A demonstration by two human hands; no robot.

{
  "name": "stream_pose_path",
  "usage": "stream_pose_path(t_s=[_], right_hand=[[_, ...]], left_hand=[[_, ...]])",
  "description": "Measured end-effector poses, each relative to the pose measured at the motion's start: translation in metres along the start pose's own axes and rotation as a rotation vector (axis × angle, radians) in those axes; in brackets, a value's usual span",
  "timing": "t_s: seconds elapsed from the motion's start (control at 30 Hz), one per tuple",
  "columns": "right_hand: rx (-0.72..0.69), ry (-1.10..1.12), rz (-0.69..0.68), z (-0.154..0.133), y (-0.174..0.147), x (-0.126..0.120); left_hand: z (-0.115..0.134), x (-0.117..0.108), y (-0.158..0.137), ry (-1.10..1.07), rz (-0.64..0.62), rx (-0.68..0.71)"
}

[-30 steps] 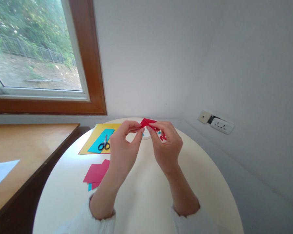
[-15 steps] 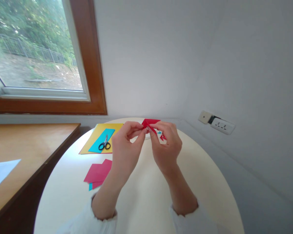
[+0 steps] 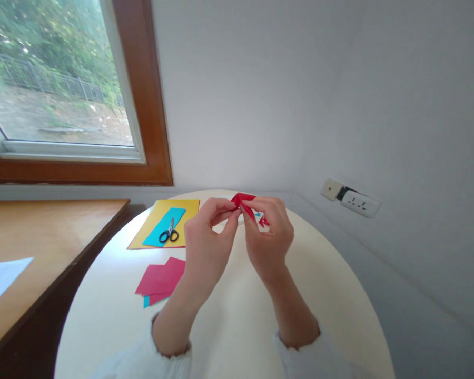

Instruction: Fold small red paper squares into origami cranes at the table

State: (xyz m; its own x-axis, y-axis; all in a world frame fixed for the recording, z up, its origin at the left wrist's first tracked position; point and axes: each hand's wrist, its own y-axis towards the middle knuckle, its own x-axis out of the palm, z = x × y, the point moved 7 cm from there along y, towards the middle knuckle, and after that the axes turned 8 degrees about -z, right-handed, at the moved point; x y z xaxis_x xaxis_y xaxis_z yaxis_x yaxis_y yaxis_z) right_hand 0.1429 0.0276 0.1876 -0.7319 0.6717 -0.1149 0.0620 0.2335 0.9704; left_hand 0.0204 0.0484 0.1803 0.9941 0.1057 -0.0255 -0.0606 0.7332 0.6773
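Between my fingertips is a small piece of folded red paper (image 3: 237, 200), held up over the far part of the table. My left hand (image 3: 211, 229) pinches its left side with thumb and forefinger. On its right side, my right hand (image 3: 270, 229) grips it the same way. My fingers hide part of the folds. Behind my hands lies more red paper, mostly covered from view. Small red folded pieces (image 3: 263, 221) and a bit of blue paper (image 3: 257, 214) rest just past my right hand.
Black-handled scissors (image 3: 169, 231) lie on a blue paper strip (image 3: 154, 237) over yellow sheets (image 3: 193, 208). Nearer, pink-red paper squares (image 3: 156, 279) overlap on the round white table (image 3: 237, 326). A wooden desk (image 3: 43, 226) stands left; a wall socket (image 3: 359, 202) is at right.
My left hand has shifted slightly right, closer to my right hand. The red paper has tilted a little, and both hands still pinch it.
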Motion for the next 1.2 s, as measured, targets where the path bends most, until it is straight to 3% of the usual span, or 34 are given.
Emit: stream_pose_path(t_s=[0.57,1.2], right_hand=[[-0.143,-0.017,-0.002,-0.0086,-0.0032,0.0036],[-0.150,-0.025,-0.012,-0.0074,-0.0045,0.0037]], left_hand=[[0.0002,-0.0050,0.0029,-0.038,0.040,-0.009],[0.0048,-0.0047,0.0026,0.015,0.034,0.026]])
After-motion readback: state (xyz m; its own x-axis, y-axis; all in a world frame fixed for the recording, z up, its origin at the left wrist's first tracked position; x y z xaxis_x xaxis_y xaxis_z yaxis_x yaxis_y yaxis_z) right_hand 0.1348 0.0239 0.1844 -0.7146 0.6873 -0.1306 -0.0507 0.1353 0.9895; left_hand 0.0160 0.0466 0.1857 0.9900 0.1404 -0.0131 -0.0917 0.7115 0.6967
